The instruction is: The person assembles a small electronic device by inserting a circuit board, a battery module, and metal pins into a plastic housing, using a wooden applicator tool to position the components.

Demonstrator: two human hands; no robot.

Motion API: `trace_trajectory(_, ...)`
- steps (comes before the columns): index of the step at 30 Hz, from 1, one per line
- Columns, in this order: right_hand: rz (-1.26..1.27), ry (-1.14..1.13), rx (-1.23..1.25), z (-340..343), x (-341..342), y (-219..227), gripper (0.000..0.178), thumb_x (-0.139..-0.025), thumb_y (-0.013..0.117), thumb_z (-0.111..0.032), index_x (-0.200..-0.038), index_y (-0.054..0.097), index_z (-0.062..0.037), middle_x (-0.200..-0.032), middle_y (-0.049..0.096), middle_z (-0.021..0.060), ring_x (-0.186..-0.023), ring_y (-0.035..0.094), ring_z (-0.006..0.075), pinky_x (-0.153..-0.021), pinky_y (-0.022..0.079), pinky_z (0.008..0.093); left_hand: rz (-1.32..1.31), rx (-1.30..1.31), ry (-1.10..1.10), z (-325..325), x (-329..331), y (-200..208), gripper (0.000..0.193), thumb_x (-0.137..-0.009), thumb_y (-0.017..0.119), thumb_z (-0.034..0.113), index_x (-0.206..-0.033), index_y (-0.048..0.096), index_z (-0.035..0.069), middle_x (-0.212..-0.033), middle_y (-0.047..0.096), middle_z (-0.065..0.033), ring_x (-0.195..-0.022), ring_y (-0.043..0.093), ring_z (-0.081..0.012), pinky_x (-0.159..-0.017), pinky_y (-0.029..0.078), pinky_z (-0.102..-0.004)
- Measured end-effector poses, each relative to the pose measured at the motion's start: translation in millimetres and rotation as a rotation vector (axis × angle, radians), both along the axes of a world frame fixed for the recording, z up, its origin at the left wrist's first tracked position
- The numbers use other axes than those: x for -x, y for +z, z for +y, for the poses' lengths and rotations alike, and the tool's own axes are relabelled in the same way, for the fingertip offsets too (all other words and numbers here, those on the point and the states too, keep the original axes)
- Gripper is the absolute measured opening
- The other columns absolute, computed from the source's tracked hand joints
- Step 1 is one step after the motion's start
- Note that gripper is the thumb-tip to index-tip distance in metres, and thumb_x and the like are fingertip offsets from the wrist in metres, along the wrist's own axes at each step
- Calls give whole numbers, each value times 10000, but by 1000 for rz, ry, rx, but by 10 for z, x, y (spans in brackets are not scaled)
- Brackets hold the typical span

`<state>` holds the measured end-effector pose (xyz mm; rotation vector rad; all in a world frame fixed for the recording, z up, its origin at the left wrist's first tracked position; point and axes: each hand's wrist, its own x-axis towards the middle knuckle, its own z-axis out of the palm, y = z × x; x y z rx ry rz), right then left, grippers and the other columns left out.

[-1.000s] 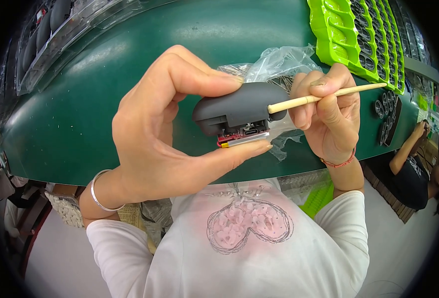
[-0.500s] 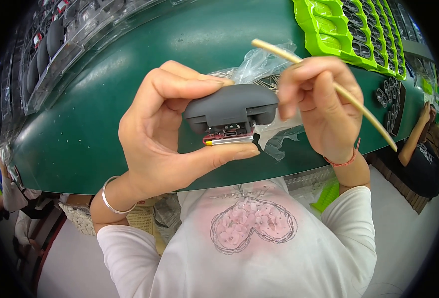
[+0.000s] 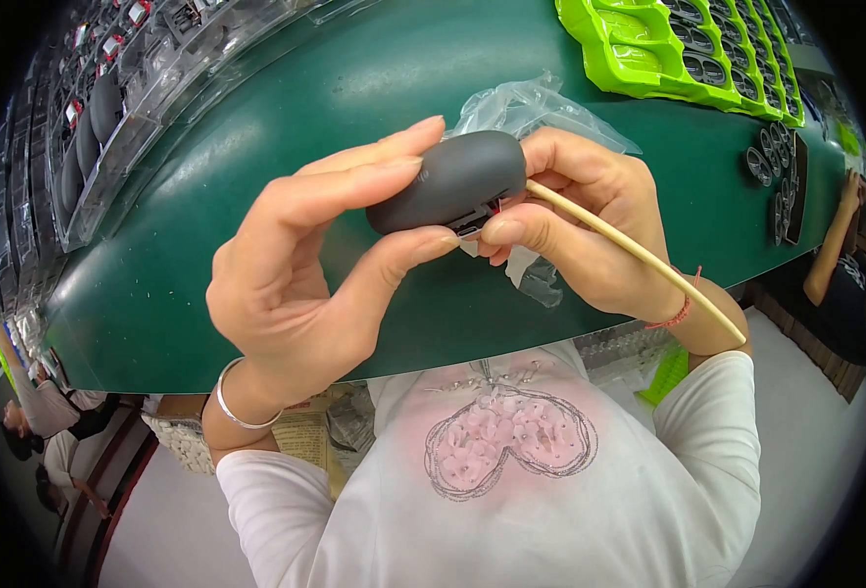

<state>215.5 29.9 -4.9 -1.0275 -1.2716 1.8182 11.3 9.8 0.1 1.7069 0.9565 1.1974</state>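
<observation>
Head view: the left hand point(image 3: 291, 265) has thumb and fingertips closed on the left side of a dark grey case point(image 3: 452, 181), between both hands. The right hand point(image 3: 594, 225) pinches its right end, also gripping a pale stick point(image 3: 639, 256) slanting near-right. Clear plastic point(image 3: 516, 110) lies beyond; a lime tray point(image 3: 614, 86), far right.

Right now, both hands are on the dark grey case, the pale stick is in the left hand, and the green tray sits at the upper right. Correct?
Not quite: the head view shows the pale stick in the right hand, not the left hand. Both hands are on the dark grey case, and the green tray sits at the upper right.
</observation>
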Motion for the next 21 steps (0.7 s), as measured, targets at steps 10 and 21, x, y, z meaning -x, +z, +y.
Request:
trace_trajectory(10,51,1,47,27,-13,58,145,-827,670,-76,-903,580,9,-716,616,38,-640,553,56,-551,442,193,39,271,0,19,24,120,411,-812,681,74,-1148,514,-96,-1080,603,-195,-988,608,-231,-837,518,-315)
trace_trajectory(21,-82,148,-136,51,-91,160,308,-859,621,-137,-1102,532,32,-967,603,98,-904,588,138,-768,484,260,-251,595,-106,-3,25,193,391,-736,727,18,-1060,557,-121,-955,585,-145,-886,604,-182,-787,521,-285)
